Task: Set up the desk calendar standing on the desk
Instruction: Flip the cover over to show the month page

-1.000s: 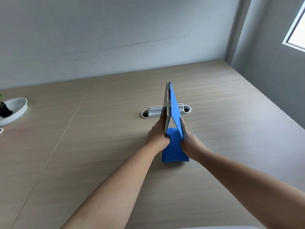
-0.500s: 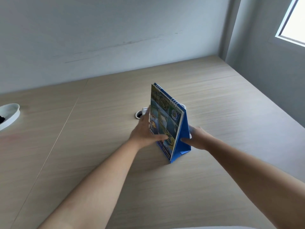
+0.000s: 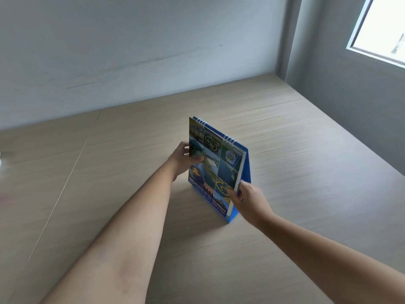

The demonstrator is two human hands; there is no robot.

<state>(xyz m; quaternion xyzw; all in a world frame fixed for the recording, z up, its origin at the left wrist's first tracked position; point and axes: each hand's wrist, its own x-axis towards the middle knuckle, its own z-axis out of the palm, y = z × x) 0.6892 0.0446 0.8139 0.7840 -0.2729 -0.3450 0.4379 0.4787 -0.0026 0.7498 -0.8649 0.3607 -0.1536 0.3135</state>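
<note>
Pale wood-grain desk (image 3: 285, 216) fills the lower view, running back to a grey-white wall (image 3: 131, 51), with one window (image 3: 381, 25) at the far right. One desk calendar (image 3: 215, 165) stands near the middle of the desk as a tent, its blue base on the wood, the picture-covered front page facing left and near, the spiral wire binding along the top ridge, and a plain blue back panel sloping down on the far right side. Two bare hands are on it, one at each side edge. The left hand (image 3: 182, 160) grips the far-left edge of the front page, thumb pressed on the printed face and fingers behind. The right hand (image 3: 247, 198) pinches the near-right edge low down, close to the base. Both forearms reach in from the near edge.
</note>
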